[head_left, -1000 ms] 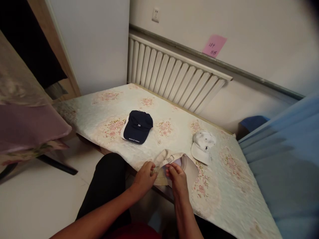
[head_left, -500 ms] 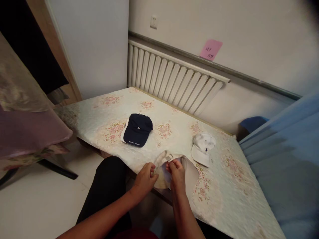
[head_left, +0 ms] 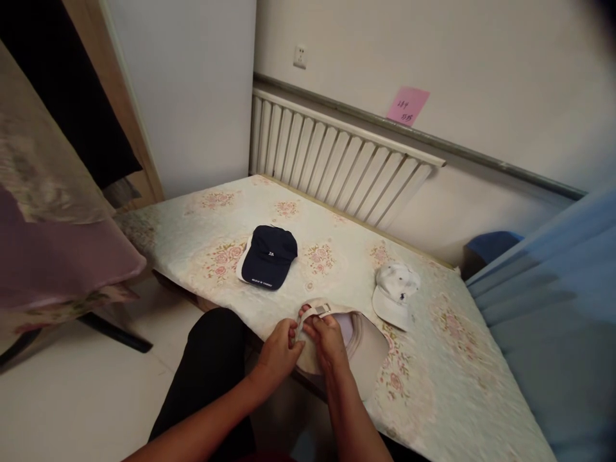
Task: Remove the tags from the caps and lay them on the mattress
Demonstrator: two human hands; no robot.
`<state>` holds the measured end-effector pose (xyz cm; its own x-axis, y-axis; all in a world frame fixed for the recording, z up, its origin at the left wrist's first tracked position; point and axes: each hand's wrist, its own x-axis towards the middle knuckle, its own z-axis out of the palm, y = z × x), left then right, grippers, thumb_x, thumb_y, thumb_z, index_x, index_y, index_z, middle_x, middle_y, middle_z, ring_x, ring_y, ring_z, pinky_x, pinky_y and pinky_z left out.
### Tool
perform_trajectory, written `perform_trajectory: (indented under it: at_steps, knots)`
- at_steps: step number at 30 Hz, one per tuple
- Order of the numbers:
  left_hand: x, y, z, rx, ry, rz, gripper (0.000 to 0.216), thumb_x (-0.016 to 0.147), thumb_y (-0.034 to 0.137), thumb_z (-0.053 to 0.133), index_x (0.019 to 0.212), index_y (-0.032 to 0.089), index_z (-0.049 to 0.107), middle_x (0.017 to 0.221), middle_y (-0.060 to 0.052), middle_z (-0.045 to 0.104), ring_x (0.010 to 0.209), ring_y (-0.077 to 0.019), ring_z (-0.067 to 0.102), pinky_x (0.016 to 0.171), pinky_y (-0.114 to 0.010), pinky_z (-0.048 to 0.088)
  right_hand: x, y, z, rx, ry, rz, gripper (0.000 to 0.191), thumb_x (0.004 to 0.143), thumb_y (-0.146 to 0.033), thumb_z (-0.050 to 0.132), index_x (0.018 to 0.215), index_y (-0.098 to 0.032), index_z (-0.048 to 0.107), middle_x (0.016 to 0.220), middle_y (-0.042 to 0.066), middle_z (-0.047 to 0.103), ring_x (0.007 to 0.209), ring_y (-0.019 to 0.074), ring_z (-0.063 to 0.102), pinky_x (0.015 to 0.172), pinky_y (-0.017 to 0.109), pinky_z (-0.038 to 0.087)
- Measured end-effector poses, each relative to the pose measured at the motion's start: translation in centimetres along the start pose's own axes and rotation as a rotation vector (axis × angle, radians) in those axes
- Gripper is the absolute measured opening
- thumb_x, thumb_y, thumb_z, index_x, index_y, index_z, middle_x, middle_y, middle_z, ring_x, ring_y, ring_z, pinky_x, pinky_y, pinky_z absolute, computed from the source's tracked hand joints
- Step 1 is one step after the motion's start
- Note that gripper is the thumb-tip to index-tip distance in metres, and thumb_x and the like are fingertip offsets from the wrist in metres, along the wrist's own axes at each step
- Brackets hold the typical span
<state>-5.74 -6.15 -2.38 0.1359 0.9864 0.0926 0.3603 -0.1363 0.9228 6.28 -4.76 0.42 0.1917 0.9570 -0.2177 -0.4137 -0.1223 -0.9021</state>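
A beige baseball cap point(head_left: 368, 356) lies at the near edge of the table, its inside facing me and its brim to the right. My left hand point(head_left: 282, 350) pinches the cap's back strap at its left end. My right hand point(head_left: 327, 337) reaches into the opening, its fingers closed on the strap near the buckle point(head_left: 323, 310). Some fingertips are hidden behind the strap. Farther back sits a navy cap point(head_left: 270, 256) with a white-edged brim and small lettering. To the right rests a white cap point(head_left: 397, 292) with a small dark logo.
A floral cloth covers the table point(head_left: 346, 256). Behind it a white radiator point(head_left: 327, 154) runs along the wall, below a pink note point(head_left: 408, 106). Blue curtain point(head_left: 553, 321) hangs on the right. Draped cloths point(head_left: 67, 250) are at the left, over a dark leg point(head_left: 118, 332).
My right hand has moved left along the strap, deeper into the beige cap's opening. The left hand stays at the strap's left end. The view has tilted slightly.
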Motion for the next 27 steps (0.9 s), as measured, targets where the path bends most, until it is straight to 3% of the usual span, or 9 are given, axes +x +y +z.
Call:
perform_trajectory:
  at_steps: [6, 11, 14, 17, 22, 27]
  knots:
    - [-0.4, -0.6, 0.3, 0.017, -0.018, -0.032, 0.026, 0.072, 0.023, 0.055, 0.097, 0.021, 0.048, 0.083, 0.001, 0.052, 0.073, -0.0151, 0.052, 0.071, -0.029, 0.042, -0.8, 0.5, -2.2, -0.092, 0.019, -0.015, 0.031, 0.067, -0.028, 0.066, 0.095, -0.017, 0.067, 0.095, 0.007, 0.071, 0.086, 0.0197, 0.067, 0.075, 0.031, 0.053]
    - [-0.7, -0.4, 0.3, 0.065, -0.005, -0.074, 0.034, 0.073, 0.026, 0.055, 0.105, 0.019, 0.046, 0.089, -0.002, 0.054, 0.078, -0.0167, 0.055, 0.075, -0.031, 0.044, -1.8, 0.7, -4.8, -0.266, 0.070, -0.094, 0.033, 0.072, -0.035, 0.064, 0.099, -0.016, 0.066, 0.102, 0.010, 0.069, 0.098, 0.0258, 0.064, 0.088, 0.042, 0.049]
    - [-1.1, -0.4, 0.3, 0.048, -0.020, -0.137, 0.041, 0.073, 0.028, 0.055, 0.112, 0.018, 0.043, 0.095, -0.004, 0.055, 0.080, -0.0173, 0.056, 0.077, -0.031, 0.045, -2.9, 1.7, -6.1, -0.573, 0.070, -0.256, 0.037, 0.075, -0.032, 0.061, 0.108, -0.016, 0.065, 0.114, 0.013, 0.066, 0.108, 0.0265, 0.059, 0.100, 0.045, 0.041]
    - [-1.5, -1.1, 0.4, 0.023, -0.119, -0.239, 0.048, 0.074, 0.032, 0.053, 0.117, 0.016, 0.039, 0.089, -0.003, 0.056, 0.077, -0.0180, 0.057, 0.073, -0.030, 0.045, -4.1, 3.6, -7.0, -0.993, -0.037, -0.457, 0.048, 0.080, -0.028, 0.056, 0.126, -0.014, 0.054, 0.131, 0.015, 0.056, 0.122, 0.0266, 0.051, 0.105, 0.046, 0.036]
    - [-1.7, -2.1, 0.9, -0.015, -0.215, -0.260, 0.047, 0.075, 0.029, 0.051, 0.118, 0.012, 0.042, 0.098, -0.010, 0.062, 0.089, -0.0221, 0.060, 0.078, -0.031, 0.046, -5.0, 6.7, -7.7, -1.366, -0.148, -0.630, 0.068, 0.073, -0.015, 0.063, 0.137, -0.015, 0.041, 0.145, 0.015, 0.040, 0.133, 0.0280, 0.036, 0.107, 0.047, 0.035]
    - [-1.2, -2.0, 1.2, -0.056, -0.131, -0.201, 0.043, 0.075, 0.024, 0.050, 0.116, 0.013, 0.048, 0.103, -0.011, 0.064, 0.095, -0.0236, 0.061, 0.084, -0.033, 0.046, -4.3, 8.9, -8.1, -1.568, -0.091, -0.721, 0.054, 0.080, -0.010, 0.052, 0.134, -0.014, 0.045, 0.142, 0.017, 0.043, 0.135, 0.0280, 0.034, 0.107, 0.049, 0.033]
